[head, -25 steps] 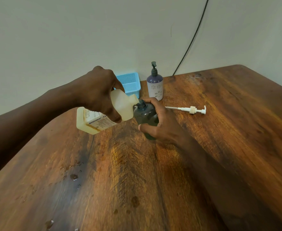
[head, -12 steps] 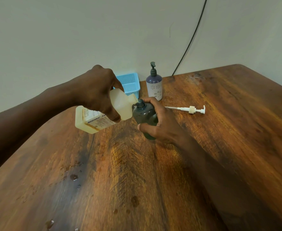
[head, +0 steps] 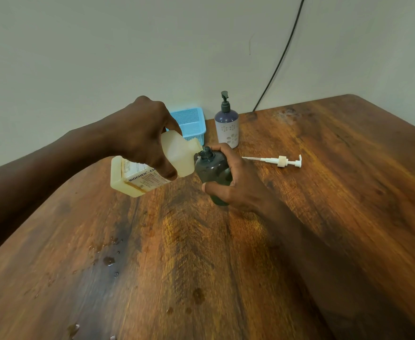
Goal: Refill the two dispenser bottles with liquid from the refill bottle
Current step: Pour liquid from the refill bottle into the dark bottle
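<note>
A few drops (head: 108, 260) of liquid lay on the wooden table (head: 324, 192) at the left. Above that side the left hand (head: 142, 133) gripped the refill bottle (head: 132, 179) from over the top, fingers and thumb curled round its pale body. It was held clear of the table and tipped far over. Its long axis ran close to level, with the base out to the left and the neck pointing right.

A blue basket (head: 190, 122) stood behind it against the wall.

The neck met the open mouth of the dark bottle (head: 212, 170). Whether the two touched or the neck sat just above could not be told, and no stream showed. The dark bottle stood about upright on the table, its foot partly hidden. The right hand (head: 238, 190) wrapped it from the right, with the thumb across the front.

Pouring seemed to be under way. The next move likely turned on holding that neck squarely over the narrow mouth, since any drift leftward would probably spill.

The purple bottle (head: 227, 128) stood behind near the wall with its pump head fitted. Further right, a loose white pump (head: 281, 161) lay on its side, its tube pointing left. It was nearer the right hand than the left.
</note>
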Demonstrator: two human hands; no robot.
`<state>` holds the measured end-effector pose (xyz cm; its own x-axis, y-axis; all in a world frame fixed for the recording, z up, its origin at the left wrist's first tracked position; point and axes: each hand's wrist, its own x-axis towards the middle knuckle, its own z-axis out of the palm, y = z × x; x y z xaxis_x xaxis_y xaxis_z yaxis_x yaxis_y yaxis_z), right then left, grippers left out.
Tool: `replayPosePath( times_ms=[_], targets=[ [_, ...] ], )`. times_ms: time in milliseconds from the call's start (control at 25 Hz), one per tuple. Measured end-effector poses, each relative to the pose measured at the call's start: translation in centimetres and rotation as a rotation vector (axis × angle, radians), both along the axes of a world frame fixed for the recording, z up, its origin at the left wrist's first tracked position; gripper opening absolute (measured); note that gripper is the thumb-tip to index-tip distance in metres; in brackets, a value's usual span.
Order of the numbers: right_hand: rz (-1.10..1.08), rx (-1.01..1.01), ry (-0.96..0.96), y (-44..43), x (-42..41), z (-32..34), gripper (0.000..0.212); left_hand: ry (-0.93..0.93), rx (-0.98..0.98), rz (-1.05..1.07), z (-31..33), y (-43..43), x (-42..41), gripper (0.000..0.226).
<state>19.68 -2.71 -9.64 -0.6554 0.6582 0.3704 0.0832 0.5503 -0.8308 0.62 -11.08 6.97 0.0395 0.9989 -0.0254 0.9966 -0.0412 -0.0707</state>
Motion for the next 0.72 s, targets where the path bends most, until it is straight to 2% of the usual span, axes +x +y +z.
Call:
replayPosePath(
  times_ms=[720],
  targets=[
    [0.019,-0.024,0.002,-0.7,0.3,0.3,0.072,0.010,-0.007,-0.026,1.0,-1.0,0.5,0.093]
  ],
)
